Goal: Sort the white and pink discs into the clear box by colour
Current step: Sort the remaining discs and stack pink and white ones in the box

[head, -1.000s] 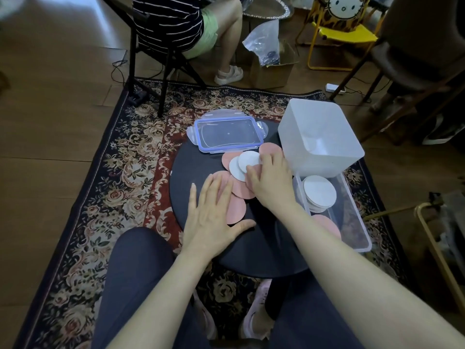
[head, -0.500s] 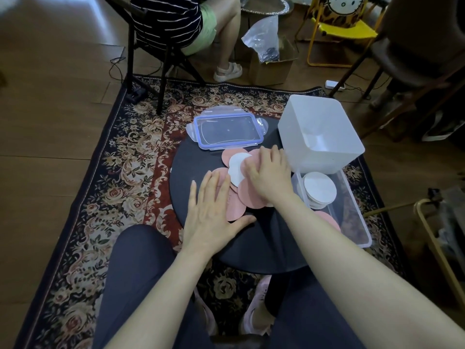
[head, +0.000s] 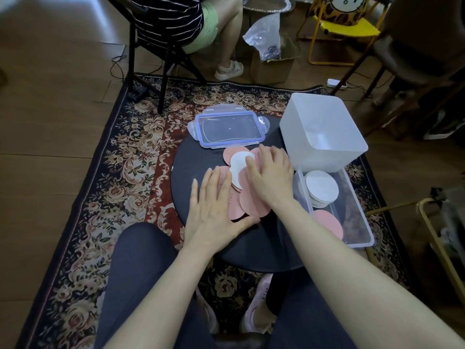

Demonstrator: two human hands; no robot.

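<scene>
A loose heap of pink discs and white discs lies on the round black table. My left hand lies flat with straight fingers on the heap's near left side. My right hand presses down on the heap's right part, its fingers spread over pink and white discs. The clear box stands at the table's right edge. Inside it a stack of white discs sits at the far end and a pink disc at the near end.
The clear lid with a blue rim lies on the far side of the table. A white tub stands tilted at the far right, against the box. A seated person and a chair are beyond the rug; a yellow stool is at far right.
My right hand has slid the discs under it nearer and to the left, gathering the heap. A pink disc has come out from under it at the near side. My left hand has stayed put.
</scene>
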